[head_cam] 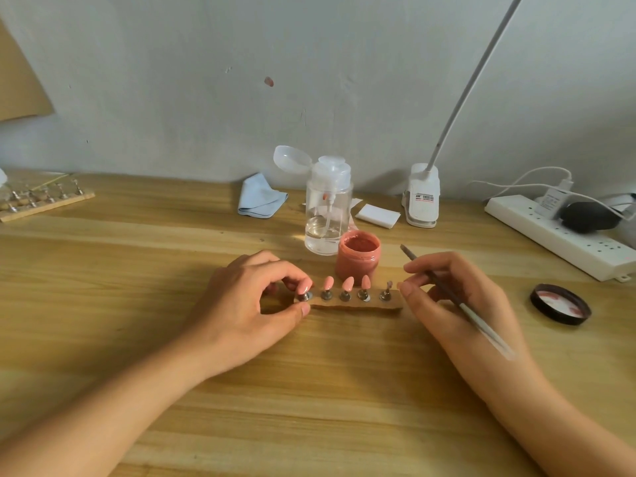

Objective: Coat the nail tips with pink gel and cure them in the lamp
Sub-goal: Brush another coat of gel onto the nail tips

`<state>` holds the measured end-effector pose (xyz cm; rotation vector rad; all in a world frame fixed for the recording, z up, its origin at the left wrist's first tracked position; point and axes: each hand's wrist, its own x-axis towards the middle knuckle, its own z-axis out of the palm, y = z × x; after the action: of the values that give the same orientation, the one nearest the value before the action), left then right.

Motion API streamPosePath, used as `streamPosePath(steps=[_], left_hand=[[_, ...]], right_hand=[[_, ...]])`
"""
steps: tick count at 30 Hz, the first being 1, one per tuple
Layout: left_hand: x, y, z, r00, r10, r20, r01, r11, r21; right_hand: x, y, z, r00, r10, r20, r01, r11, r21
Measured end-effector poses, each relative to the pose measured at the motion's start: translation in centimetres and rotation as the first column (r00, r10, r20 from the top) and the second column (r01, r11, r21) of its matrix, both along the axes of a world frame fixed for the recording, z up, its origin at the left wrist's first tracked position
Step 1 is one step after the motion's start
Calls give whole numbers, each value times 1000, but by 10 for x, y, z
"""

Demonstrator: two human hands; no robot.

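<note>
left hand (247, 304) pinches peg (304, 297) | right hand (457, 297) grips brush (476, 316) | jar (358, 259) (uncapped) behind

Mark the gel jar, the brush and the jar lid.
gel jar (358, 263), head view, front wall.
brush (481, 325), head view, pale part of the handle.
lid (560, 304), head view, inner face.

Pale grey scuffed wall (206, 80), wooden table (309, 407), white lamp arm (478, 70) clamped at back
</note>
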<state>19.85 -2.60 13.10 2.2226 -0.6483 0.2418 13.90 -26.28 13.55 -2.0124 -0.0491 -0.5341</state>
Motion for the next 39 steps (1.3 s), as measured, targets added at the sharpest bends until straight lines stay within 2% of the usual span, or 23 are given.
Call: streamPosePath(steps=[8,14,30,35,39], left_hand=[[0,0,0,1000,-19,6,19,1000,2],[1,0,-1,999,-14,44,13,999,33],[1,0,-3,999,-41,18,40,998,41],[1,0,-3,999,-48,9,47,998,35],[1,0,-3,999,-50,4,50,998,32]], right_hand=[[-1,0,4,999,53,13,-54,982,179],[-1,3,6,998,57,-2,-57,994,97],[-1,4,6,998,57,14,-58,996,68],[0,4,5,1000,24,-4,-24,999,-22],[-1,4,3,999,-3,46,9,992,-126]])
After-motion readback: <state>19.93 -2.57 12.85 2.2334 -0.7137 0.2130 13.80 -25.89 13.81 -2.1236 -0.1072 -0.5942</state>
